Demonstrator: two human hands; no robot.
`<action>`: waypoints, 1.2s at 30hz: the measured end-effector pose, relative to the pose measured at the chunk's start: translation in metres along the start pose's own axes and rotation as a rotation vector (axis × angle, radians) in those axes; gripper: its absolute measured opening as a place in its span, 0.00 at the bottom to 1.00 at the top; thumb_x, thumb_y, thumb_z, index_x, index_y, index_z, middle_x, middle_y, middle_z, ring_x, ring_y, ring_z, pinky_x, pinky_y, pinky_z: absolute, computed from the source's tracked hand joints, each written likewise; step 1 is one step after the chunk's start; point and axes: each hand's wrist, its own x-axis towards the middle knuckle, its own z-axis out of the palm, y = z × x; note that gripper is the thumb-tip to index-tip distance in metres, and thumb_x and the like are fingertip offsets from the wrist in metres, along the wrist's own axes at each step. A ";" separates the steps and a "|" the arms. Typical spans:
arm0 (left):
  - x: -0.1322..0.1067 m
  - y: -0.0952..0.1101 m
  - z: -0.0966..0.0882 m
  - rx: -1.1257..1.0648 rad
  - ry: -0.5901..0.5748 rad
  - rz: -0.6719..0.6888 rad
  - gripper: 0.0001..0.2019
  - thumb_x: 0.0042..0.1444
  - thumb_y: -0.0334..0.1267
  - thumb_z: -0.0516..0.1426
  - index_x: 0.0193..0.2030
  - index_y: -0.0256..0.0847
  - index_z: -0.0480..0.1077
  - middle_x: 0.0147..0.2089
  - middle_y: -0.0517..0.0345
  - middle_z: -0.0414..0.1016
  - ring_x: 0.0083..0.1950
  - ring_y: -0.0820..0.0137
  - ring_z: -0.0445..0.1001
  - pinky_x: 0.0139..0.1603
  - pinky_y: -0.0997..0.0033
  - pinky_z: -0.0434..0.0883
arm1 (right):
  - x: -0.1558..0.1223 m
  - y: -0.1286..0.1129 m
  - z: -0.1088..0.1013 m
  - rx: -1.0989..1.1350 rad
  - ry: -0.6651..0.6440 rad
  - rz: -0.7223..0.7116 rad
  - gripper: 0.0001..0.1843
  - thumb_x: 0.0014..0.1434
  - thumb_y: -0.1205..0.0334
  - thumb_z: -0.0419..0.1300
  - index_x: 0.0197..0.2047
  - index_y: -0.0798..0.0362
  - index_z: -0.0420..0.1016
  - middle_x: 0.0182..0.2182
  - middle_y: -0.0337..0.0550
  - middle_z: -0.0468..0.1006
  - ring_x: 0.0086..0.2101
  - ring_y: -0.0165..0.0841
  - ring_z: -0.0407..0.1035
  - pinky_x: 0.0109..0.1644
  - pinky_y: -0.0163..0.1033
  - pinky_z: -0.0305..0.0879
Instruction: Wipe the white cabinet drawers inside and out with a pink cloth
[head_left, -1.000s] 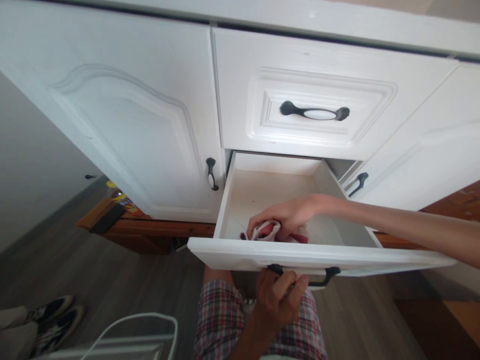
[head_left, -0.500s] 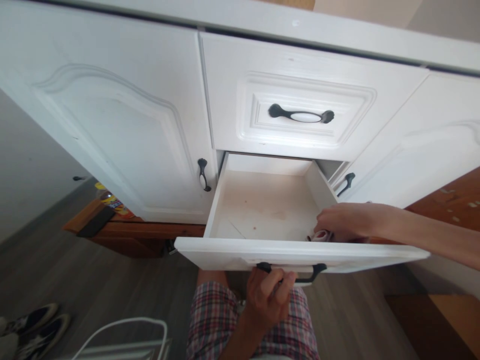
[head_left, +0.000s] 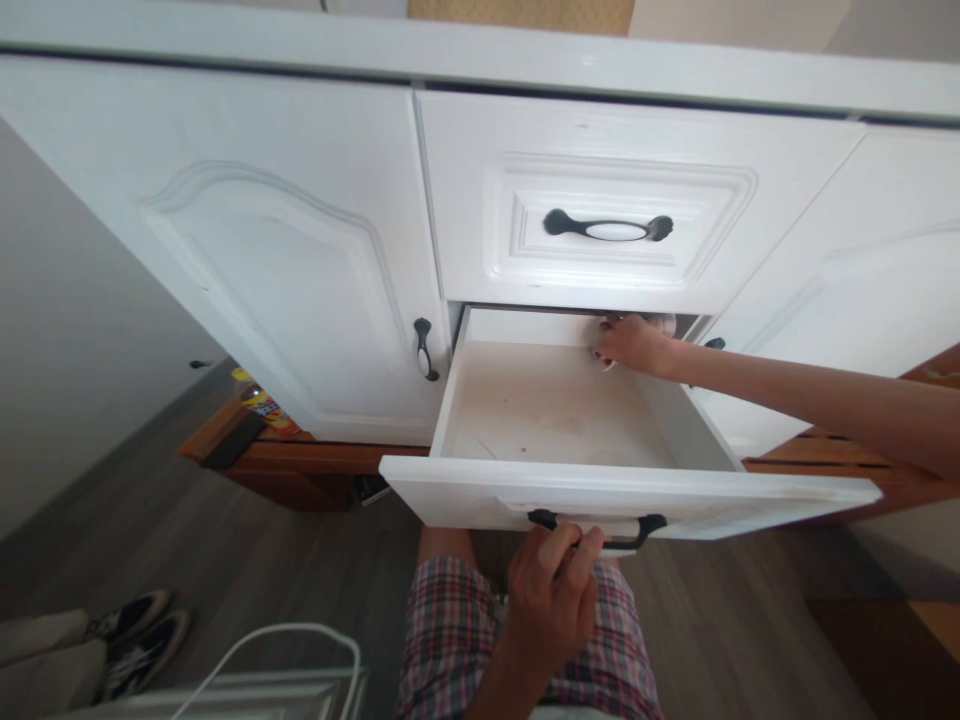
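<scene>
A white drawer (head_left: 570,490) stands pulled out below a shut drawer with a black and white handle (head_left: 607,228). My left hand (head_left: 551,595) is wrapped round the open drawer's black handle (head_left: 645,528) from below. My right hand (head_left: 634,343) reaches to the drawer's far right back corner, fingers closed on a crumpled cloth (head_left: 661,324) that only partly shows. The drawer's stained bottom (head_left: 547,405) is bare.
White cupboard doors (head_left: 285,290) flank the drawers, each with a small black handle (head_left: 424,349). A wooden shelf (head_left: 300,460) with a bottle (head_left: 259,400) sits low at left. Shoes (head_left: 131,640) and a white wire frame (head_left: 277,660) lie on the grey floor. My checked shorts (head_left: 450,640) are below.
My right hand with the cloth moved from the drawer's front, along the right side, to the back right corner. My left hand stayed on the handle. The view shifted slightly.
</scene>
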 end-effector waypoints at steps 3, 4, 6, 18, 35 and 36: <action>0.003 0.000 -0.002 -0.025 -0.016 0.003 0.19 0.74 0.26 0.52 0.65 0.39 0.76 0.53 0.48 0.79 0.51 0.66 0.83 0.53 0.68 0.82 | 0.020 0.004 0.001 -0.047 0.016 -0.045 0.09 0.64 0.68 0.57 0.32 0.53 0.77 0.44 0.63 0.82 0.59 0.54 0.69 0.54 0.53 0.66; 0.003 0.000 -0.002 -0.037 -0.014 0.008 0.19 0.74 0.26 0.52 0.65 0.39 0.76 0.53 0.48 0.79 0.50 0.66 0.83 0.53 0.68 0.82 | 0.024 0.003 0.002 -0.045 0.013 -0.083 0.08 0.63 0.69 0.59 0.35 0.52 0.78 0.45 0.62 0.82 0.60 0.54 0.68 0.54 0.52 0.66; 0.003 0.000 -0.001 -0.057 -0.003 0.014 0.18 0.74 0.26 0.52 0.64 0.38 0.76 0.52 0.49 0.78 0.50 0.66 0.82 0.53 0.68 0.81 | 0.030 -0.002 0.004 -0.025 0.022 -0.181 0.08 0.63 0.70 0.60 0.41 0.51 0.80 0.48 0.60 0.82 0.60 0.54 0.66 0.53 0.49 0.65; 0.002 -0.005 -0.001 -0.039 -0.016 0.037 0.18 0.74 0.27 0.52 0.63 0.40 0.76 0.50 0.51 0.79 0.48 0.68 0.82 0.52 0.68 0.81 | 0.122 -0.122 -0.011 -0.372 0.375 -0.592 0.16 0.78 0.64 0.52 0.59 0.52 0.79 0.60 0.59 0.77 0.55 0.47 0.64 0.47 0.44 0.59; -0.006 -0.009 0.013 0.033 0.074 0.051 0.14 0.75 0.29 0.54 0.57 0.44 0.78 0.49 0.55 0.77 0.47 0.67 0.81 0.52 0.68 0.80 | -0.043 -0.015 0.035 0.096 0.315 -0.232 0.18 0.48 0.48 0.77 0.40 0.47 0.87 0.34 0.49 0.78 0.34 0.40 0.65 0.43 0.50 0.66; -0.006 -0.009 0.013 0.031 0.069 0.056 0.13 0.74 0.29 0.54 0.57 0.44 0.78 0.49 0.55 0.77 0.47 0.68 0.81 0.52 0.69 0.80 | -0.065 -0.012 0.038 0.189 0.356 -0.243 0.23 0.45 0.44 0.78 0.43 0.45 0.88 0.35 0.49 0.78 0.34 0.41 0.66 0.44 0.52 0.68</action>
